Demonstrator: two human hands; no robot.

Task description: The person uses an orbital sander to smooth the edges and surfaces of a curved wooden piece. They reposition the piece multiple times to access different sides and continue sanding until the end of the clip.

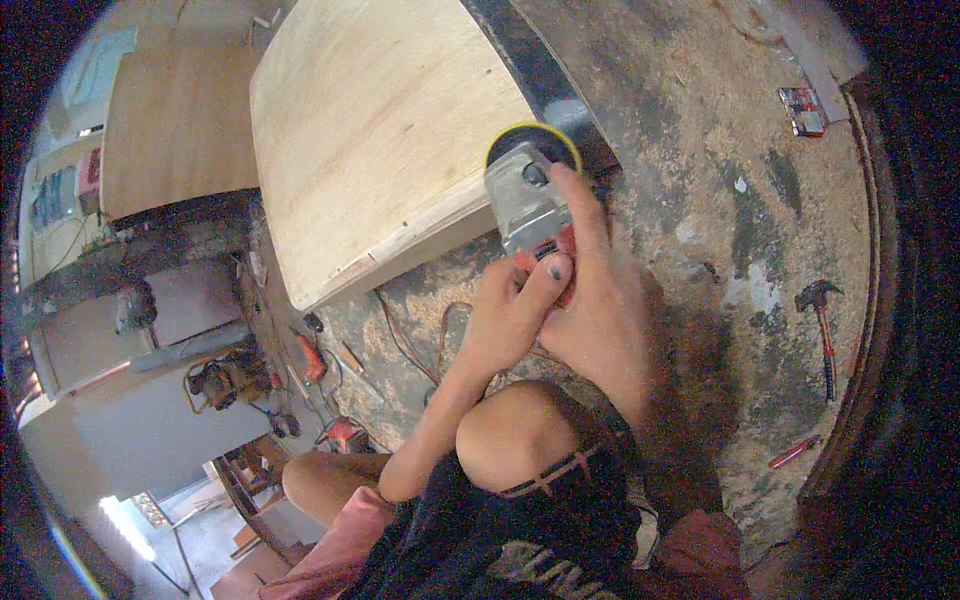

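Both hands wrap the sander (528,200): my right hand (600,300) closes around its rear with the forefinger stretched forward along the silver housing, and my left hand (510,310) clamps the red grip from below, thumb pressed across it. From my hands the sander sits at about twelve o'clock, its yellow-rimmed disc at the lower right corner of the plywood panel (380,130), where the pale face meets a dark edge strip. Whether the disc actually touches the wood I cannot tell from this angle. I judge the step in hand to be bringing the disc onto the panel's corner and edge, hold already settled. The next move, as I read it, calls for a firm two-handed hold and a flat, steady disc, so it does not dig into the corner or skip off onto the dusty floor (720,200). A hammer (822,325) lies well apart at three o'clock, a red marker (795,452) at about four, and loose cables (410,345) run under the panel near nine.
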